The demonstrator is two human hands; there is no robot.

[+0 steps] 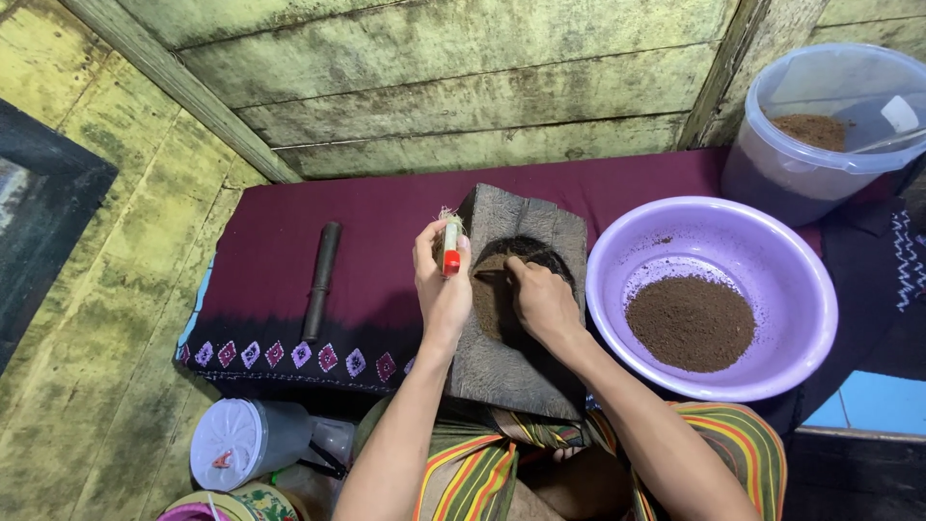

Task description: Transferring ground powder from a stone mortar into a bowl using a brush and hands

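Observation:
A dark, weathered wooden mortar block (526,224) stands on a maroon cloth (289,241) in front of me, its round hollow holding brown powder. My left hand (442,280) hovers over the block's left edge, gripping a small brush (449,243) with a red end and pale bristles pointing up. My right hand (542,301) reaches into the hollow, fingers pinched on a thin dark stick or spoon that lies in the powder; what it is I cannot make out.
A lilac plastic basin (801,280) with a heap of brown powder sits right of the block. Behind it stands a clear bucket (772,164) with more powder. A dark pestle (320,280) lies on the cloth at left. Lidded jars (241,442) stand on the plank floor.

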